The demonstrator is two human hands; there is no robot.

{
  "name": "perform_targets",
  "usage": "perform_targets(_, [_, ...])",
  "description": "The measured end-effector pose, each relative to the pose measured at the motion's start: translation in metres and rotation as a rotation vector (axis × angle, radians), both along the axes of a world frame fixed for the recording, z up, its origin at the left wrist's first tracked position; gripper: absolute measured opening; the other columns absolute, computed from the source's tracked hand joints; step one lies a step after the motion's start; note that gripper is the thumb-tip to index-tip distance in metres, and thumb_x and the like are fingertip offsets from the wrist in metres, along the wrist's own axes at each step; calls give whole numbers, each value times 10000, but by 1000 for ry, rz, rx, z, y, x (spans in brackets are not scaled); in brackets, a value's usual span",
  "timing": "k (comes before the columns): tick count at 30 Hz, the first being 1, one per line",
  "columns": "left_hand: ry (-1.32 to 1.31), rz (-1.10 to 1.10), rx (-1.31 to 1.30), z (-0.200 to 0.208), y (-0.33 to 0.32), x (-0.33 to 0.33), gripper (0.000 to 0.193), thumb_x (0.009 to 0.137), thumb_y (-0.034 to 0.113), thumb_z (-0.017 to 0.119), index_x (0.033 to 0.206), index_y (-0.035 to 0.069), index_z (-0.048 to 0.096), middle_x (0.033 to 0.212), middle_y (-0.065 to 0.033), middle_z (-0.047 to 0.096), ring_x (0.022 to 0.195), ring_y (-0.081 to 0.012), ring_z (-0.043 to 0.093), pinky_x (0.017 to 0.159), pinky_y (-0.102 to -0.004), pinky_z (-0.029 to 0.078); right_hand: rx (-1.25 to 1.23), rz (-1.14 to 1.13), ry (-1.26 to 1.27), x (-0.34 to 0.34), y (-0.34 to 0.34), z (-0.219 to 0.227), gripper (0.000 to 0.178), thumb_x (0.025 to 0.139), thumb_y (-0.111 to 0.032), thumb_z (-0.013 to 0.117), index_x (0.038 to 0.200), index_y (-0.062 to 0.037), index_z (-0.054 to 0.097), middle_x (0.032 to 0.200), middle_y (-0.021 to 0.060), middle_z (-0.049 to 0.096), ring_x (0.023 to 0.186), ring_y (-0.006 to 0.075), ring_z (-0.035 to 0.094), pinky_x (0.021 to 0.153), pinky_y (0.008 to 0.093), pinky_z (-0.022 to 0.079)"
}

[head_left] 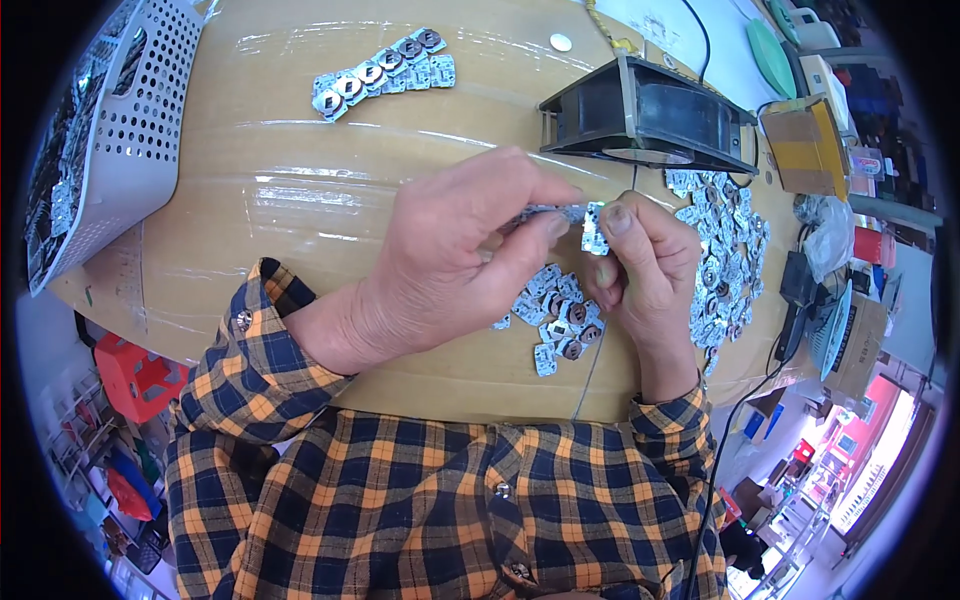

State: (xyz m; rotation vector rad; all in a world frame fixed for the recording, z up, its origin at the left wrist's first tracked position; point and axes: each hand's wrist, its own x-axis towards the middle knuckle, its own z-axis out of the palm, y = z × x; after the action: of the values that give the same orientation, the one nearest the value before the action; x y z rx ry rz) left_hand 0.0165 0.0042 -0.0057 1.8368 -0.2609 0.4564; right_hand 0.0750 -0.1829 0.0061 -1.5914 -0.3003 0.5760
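Observation:
Above the table's near half, my two hands meet over small light-blue circuit boards. The thumb and fingers of my left hand (450,245) are closed on a strip of circuit boards (540,212), seen nearly edge-on and mostly covered by the fingers. At the strip's right end, my right hand (648,255) pinches a small circuit board (594,238) under its thumb. Whether this board is still joined to the strip, I cannot tell. A small heap of boards (565,320), some with round dark parts, lies on the table below and between the hands.
A larger pile of boards (725,260) spreads at the right. Behind it stands a black fan (650,115) with a cable. Joined rows of boards (370,75) lie at the far left-centre. A white perforated basket (150,110) of boards stands left; a red stool (130,375) is below the edge.

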Motion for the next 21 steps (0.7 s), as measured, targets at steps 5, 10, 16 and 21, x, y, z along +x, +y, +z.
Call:
perform_targets(5, [-37,-12,51,-1,-1,-4,189,792,-79,652,973,-27,644,818,-107,640,701,-179,634,592,-266,490,-8,-45,52,-4,9,2,349,992,-231,532,701,-44,497,500,-15,424,362,47,367,344,208,263])
perform_targets(10, [-19,-47,99,0,2,-1,181,794,-74,654,967,-27,641,810,-104,637,702,-176,634,598,-256,491,-49,-67,94,-3,9,2,348,992,-237,536,705,-39,521,497,-20,423,359,48,368,342,201,260])
perform_targets(16, [37,19,-28,-2,6,0,136,852,-31,623,987,-21,633,831,-64,650,730,-118,628,615,-235,500,-154,132,-216,-1,1,0,330,987,-217,547,727,-18,586,541,-26,492,456,15,427,410,186,300])
perform_targets(21, [383,-185,-369,4,1,-8,113,907,26,603,1002,-29,632,852,-55,656,730,-81,632,605,-200,511,-88,80,-256,-1,-1,1,322,987,-220,543,750,-9,600,570,-22,515,473,16,437,421,176,301])
